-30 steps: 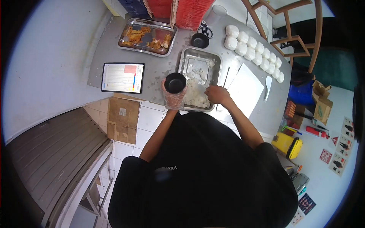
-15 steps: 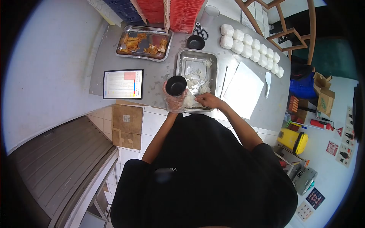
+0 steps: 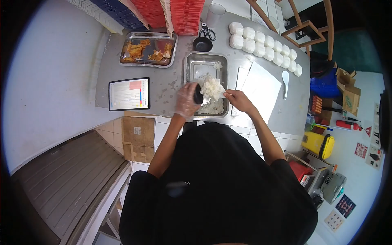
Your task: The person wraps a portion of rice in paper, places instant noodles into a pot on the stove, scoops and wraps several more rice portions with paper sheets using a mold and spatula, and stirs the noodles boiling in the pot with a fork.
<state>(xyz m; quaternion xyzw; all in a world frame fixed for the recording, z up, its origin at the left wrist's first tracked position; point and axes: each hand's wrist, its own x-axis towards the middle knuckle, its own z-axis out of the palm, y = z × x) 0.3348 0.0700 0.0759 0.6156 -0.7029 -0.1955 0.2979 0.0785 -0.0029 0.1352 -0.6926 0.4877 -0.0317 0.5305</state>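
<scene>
My left hand [image 3: 186, 102], in a clear plastic glove, grips a small black bowl [image 3: 198, 94] tilted on its side with its mouth toward the rice. My right hand [image 3: 240, 101] is bare and pinches the handle of a white rice paddle [image 3: 223, 90]; most of the blade is hidden under a heap of white rice [image 3: 211, 88]. The heap is held right beside the bowl's mouth. Both hands are over a steel tray [image 3: 206, 54], where more rice [image 3: 212, 108] lies at the near end and a little sticks at the far end.
Left of the tray are a tablet [image 3: 129, 94] and a steel tray of orange-brown fried food [image 3: 137, 50]. A second black bowl [image 3: 202, 44] and scissors [image 3: 207, 32] sit beyond. On the right lie white paper [image 3: 261, 92], another white paddle [image 3: 285, 83] and rows of white wrapped bundles [image 3: 259, 49].
My right hand has lifted a heap of rice out of the tray on the paddle. My left hand has tipped the bowl from upright onto its side, toward the rice. The view has shifted slightly.
</scene>
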